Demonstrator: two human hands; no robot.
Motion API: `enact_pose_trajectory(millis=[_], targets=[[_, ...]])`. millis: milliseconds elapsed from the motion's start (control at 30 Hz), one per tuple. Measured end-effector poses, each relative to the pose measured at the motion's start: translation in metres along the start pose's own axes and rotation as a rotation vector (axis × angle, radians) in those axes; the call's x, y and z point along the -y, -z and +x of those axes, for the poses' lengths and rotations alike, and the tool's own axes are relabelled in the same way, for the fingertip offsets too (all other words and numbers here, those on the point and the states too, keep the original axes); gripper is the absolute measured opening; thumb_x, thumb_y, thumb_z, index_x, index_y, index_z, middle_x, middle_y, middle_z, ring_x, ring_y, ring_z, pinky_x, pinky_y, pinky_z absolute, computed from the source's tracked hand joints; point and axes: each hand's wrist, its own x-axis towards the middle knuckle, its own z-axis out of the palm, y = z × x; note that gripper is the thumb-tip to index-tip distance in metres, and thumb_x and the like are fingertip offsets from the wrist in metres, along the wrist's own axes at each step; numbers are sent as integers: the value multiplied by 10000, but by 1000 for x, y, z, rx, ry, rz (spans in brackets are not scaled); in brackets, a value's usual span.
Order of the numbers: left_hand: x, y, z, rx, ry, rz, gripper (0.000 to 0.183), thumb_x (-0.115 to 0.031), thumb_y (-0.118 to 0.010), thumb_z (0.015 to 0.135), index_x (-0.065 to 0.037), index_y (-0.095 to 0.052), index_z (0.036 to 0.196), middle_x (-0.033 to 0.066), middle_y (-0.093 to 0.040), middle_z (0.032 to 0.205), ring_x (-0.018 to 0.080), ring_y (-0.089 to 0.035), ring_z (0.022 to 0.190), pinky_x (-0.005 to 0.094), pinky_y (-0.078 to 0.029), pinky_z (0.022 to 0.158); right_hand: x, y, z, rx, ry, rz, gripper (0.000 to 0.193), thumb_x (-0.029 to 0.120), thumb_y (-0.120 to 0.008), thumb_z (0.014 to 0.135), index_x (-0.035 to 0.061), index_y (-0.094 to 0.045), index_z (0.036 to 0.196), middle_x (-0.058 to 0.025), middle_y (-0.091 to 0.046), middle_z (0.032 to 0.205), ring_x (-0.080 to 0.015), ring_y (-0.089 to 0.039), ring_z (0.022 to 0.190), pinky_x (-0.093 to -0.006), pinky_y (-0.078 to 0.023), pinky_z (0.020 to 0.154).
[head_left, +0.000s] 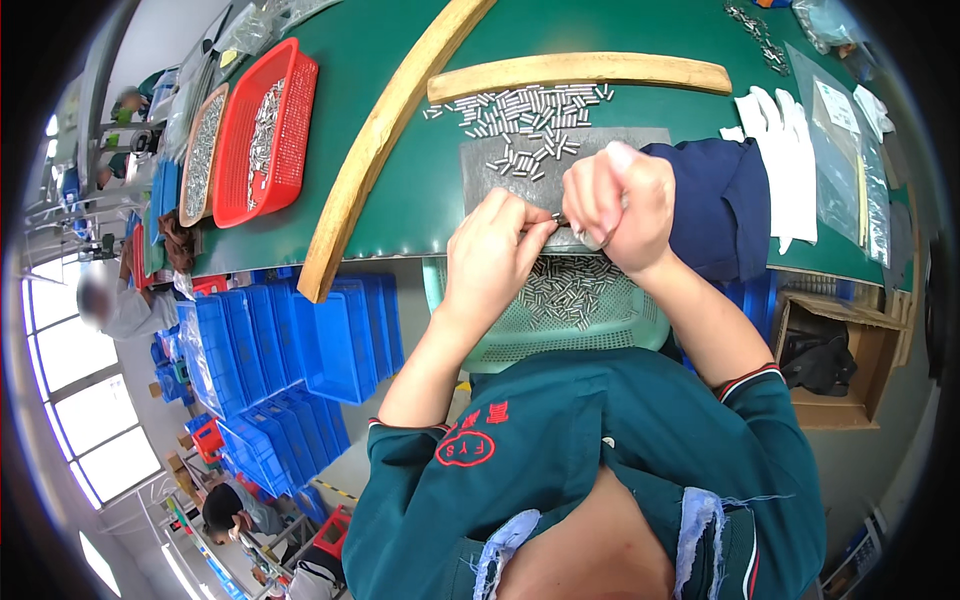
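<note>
My left hand (492,250) pinches a small metal pin (556,217) between thumb and forefinger, at the near edge of a dark grey mat (482,168). Close beside it, my right hand (622,205) is closed with its fingers curled; a thin shiny bit shows under them, but I cannot make out what it is. Loose metal pins (530,108) lie heaped on and beyond the mat. Below both hands, a light green basket (500,350) holds many more pins (568,290).
Two wooden strips (580,70) (375,150) border the pins on the green table (370,35). A red basket (290,150) of metal parts stands left. Navy cloth (715,205), white gloves (785,150) and a plastic bag (840,170) lie right. Blue bins (345,340) stand below left.
</note>
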Motion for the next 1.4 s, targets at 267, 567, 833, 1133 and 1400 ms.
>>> enact_pose_trajectory(millis=[267,567,833,1133,1400], targets=[[-1,3,1,35,33,-38,123,-103,-696,720,-55,-585,744,63,-549,717,229,-577,650,335,-458,581,1,6,4,-104,-6,182,465,210,-330,911,81,-324,464,-45,-351,392,-111,-314,332,-260,-309,374],[-2,4,4,57,1,-21,123,-114,-680,729,-56,-585,779,71,-551,737,243,-582,686,341,-464,614,3,-4,4,89,95,-193,472,237,-294,919,102,-309,467,-18,-310,390,-108,-272,331,-267,-317,387],[-9,12,9,173,-35,34,70,-60,-608,760,-66,-583,825,74,-545,821,254,-584,729,352,-473,634,1,6,3,-136,27,196,469,224,-345,906,87,-319,458,-42,-338,385,-116,-308,330,-266,-313,371],[-12,11,2,52,44,65,137,-120,-668,729,-59,-567,799,64,-550,770,229,-590,681,325,-468,599,3,6,3,-112,-17,219,473,231,-338,908,90,-321,457,-39,-334,383,-116,-313,328,-261,-317,369],[-10,7,3,79,54,-5,89,-96,-656,740,-64,-583,781,52,-546,722,210,-586,652,325,-463,585,5,6,3,-51,-45,183,477,262,-277,921,130,-308,464,1,-304,387,-98,-279,322,-259,-334,390]])
